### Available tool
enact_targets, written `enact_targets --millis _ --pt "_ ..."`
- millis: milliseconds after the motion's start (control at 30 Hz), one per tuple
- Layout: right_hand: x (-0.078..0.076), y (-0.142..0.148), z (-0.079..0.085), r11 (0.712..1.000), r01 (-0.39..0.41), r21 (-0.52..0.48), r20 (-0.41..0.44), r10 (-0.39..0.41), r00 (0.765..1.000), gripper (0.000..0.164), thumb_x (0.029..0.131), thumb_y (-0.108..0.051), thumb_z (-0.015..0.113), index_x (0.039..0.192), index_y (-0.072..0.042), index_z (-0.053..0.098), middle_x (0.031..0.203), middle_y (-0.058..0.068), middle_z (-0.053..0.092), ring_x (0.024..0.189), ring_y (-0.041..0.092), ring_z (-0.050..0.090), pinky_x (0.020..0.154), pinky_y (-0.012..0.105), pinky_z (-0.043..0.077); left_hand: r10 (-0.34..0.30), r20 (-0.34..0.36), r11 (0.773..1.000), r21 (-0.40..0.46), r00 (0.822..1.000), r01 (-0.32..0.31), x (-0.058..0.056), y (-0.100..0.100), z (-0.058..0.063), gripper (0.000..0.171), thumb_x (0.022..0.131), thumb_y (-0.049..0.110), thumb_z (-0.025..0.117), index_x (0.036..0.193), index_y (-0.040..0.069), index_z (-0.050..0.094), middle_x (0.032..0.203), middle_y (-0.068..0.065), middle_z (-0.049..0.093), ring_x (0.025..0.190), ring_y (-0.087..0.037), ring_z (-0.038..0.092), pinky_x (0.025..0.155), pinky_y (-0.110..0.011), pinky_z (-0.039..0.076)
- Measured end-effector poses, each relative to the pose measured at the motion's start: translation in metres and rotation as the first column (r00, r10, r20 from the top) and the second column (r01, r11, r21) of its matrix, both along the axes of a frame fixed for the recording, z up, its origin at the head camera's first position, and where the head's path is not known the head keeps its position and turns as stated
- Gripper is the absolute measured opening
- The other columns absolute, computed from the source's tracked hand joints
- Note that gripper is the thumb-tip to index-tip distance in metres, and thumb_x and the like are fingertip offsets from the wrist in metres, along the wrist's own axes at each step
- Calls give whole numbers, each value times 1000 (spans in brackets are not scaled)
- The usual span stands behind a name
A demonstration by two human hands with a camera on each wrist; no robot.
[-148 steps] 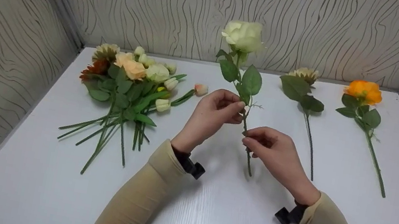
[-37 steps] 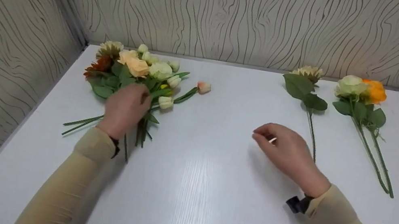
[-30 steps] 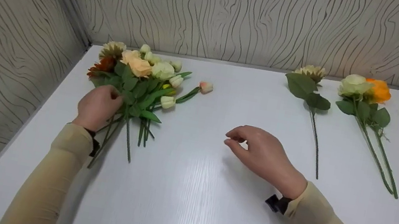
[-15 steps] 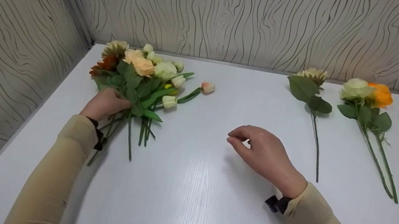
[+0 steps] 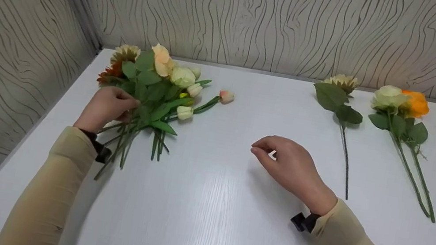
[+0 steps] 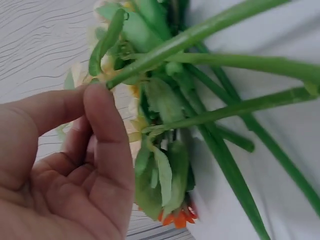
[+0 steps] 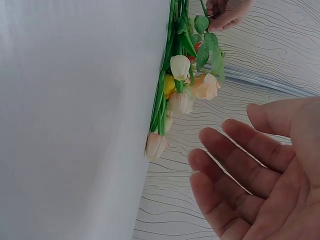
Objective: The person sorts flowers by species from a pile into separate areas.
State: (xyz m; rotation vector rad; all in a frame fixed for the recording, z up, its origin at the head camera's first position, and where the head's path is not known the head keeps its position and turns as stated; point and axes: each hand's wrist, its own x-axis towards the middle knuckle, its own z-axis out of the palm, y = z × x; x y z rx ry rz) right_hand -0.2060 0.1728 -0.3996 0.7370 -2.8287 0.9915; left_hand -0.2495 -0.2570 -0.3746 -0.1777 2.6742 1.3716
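Note:
My left hand (image 5: 106, 107) pinches a green stem (image 6: 165, 52) between thumb and forefinger, just below its leaves. That stem belongs to a peach rose (image 5: 162, 60), whose head tilts up over the pile of flowers on the left. Around it lie a cream rose (image 5: 183, 77), a dark orange flower (image 5: 111, 72), a cream daisy-like flower (image 5: 126, 54) and several pale tulips (image 5: 184, 112). Stems of the pile cross under my fingers. My right hand (image 5: 288, 166) hovers over the middle of the white table, fingers loosely curved, holding nothing.
On the right lie a cream flower with large leaves (image 5: 340, 83), a pale green rose (image 5: 389, 98) and an orange flower (image 5: 416, 105). A pink tulip (image 5: 226, 96) sticks out of the left pile. Patterned walls (image 5: 237, 13) close off the white table (image 5: 202, 209) behind and at the sides.
The pale green rose went from both hands to beside the orange flower. My left hand moved to the left pile and took the peach rose's stem, lifting its head. My right hand shifted slightly.

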Motion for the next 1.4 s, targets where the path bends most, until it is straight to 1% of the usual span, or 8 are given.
enact_targets --millis 167,333,433,633,833,1033,1233,1400 --pt "-1 2 0 999 19 -46 11 -18 1000 13 100 -25 70 107 -19 79 99 -11 72 86 8 64 77 35 54 1 -23 997 79 1000 1 -2 18 12 34 102 32 67 115 1 67 107 -16 64 90 -26 66 89 -46 57" --pt "-1 0 1 990 26 -138 38 -21 999 11 99 -19 71 106 -21 79 99 -12 73 83 9 63 73 34 54 -7 -64 967 253 998 23 -4 67 18 35 98 36 71 118 7 65 113 -15 64 98 -27 67 90 -44 58" --pt "1 -3 2 981 27 -193 80 -12 997 11 98 -20 72 106 -23 79 99 -12 73 82 11 63 71 33 54 -27 -152 924 375 988 83 -3 108 15 31 98 32 73 114 7 66 110 -15 65 96 -28 68 86 -42 60" --pt "3 -5 6 958 37 -286 166 11 986 15 99 -33 71 110 -25 78 99 -10 73 82 15 64 68 33 54 -79 -327 801 541 942 256 -6 187 7 22 97 21 74 107 3 65 102 -16 65 89 -28 69 79 -40 62" --pt "2 -2 9 928 103 -358 204 -30 979 19 97 -34 74 110 -21 76 97 -4 74 81 18 64 67 31 53 -95 -375 719 614 922 324 -6 229 3 20 97 18 73 107 3 64 101 -15 65 87 -26 69 79 -40 62" --pt "1 1 9 911 125 -394 193 -51 980 20 96 -30 76 106 -13 76 91 1 72 76 20 62 65 29 50 -104 -384 716 612 918 337 -5 236 -1 21 97 21 73 109 4 68 104 -14 67 88 -28 71 79 -39 62" --pt "-1 2 7 908 132 -397 194 -58 979 18 95 -31 76 105 -15 77 90 0 73 75 21 63 65 29 51 -80 -367 702 639 927 313 -7 235 -1 24 100 20 70 114 2 68 104 -15 66 88 -28 70 81 -40 61" --pt "-3 1 5 902 152 -403 194 -78 978 19 96 -31 75 106 -15 76 90 1 73 77 26 65 65 29 53 -95 -371 706 629 924 325 -7 235 -2 23 101 18 69 114 0 66 102 -16 66 87 -27 70 81 -40 61"
